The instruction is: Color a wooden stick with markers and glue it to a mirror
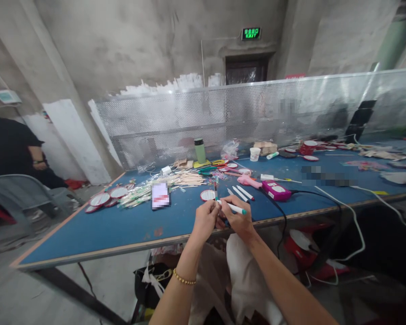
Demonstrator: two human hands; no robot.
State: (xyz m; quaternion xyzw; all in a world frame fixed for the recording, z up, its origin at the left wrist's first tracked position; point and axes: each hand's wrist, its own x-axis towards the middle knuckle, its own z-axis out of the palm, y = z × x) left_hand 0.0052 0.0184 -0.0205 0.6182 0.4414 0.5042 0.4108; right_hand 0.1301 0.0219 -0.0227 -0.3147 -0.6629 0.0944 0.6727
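My left hand (205, 220) and my right hand (238, 219) meet over the front edge of the blue table (122, 225). Together they grip a white marker pen with a teal cap (235, 208), which points right. My left hand pinches its left end, and a thin dark stick (215, 189) rises just above those fingers. A round red-and-white disc (207, 195) lies just beyond my left hand. Several white pens (241, 193) lie beyond my right hand.
A pink glue gun (250, 181) and a magenta box (276, 190) with a black cable lie to the right. A phone (160, 195), wooden sticks (186, 179), round discs (104, 198), a green bottle (200, 150) and a cup (255, 154) sit farther back. A perforated screen stands behind. A person in black stands far left.
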